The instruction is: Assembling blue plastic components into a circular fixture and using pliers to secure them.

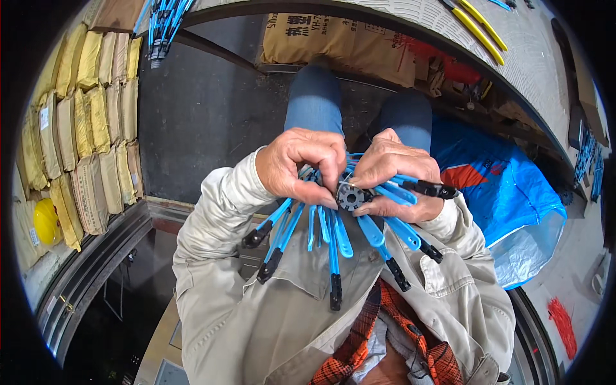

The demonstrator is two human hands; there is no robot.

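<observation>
— While both hands pinch it, where's the hub?
— Between them: left hand [300, 165] and right hand [391, 179] closed around the dark hub [350, 196]; keep the blue ribs [333, 237] fanned, untangled.

We wear a pale khaki work jacket [256, 308] with long sleeves [218, 205] gathered at the cuffs, a buttoned chest pocket on the right, and a wide collar. Under it, near the open front, shows an orange-and-black plaid shirt [385, 333]. Farther off, our legs are in blue jeans [314, 96].
</observation>
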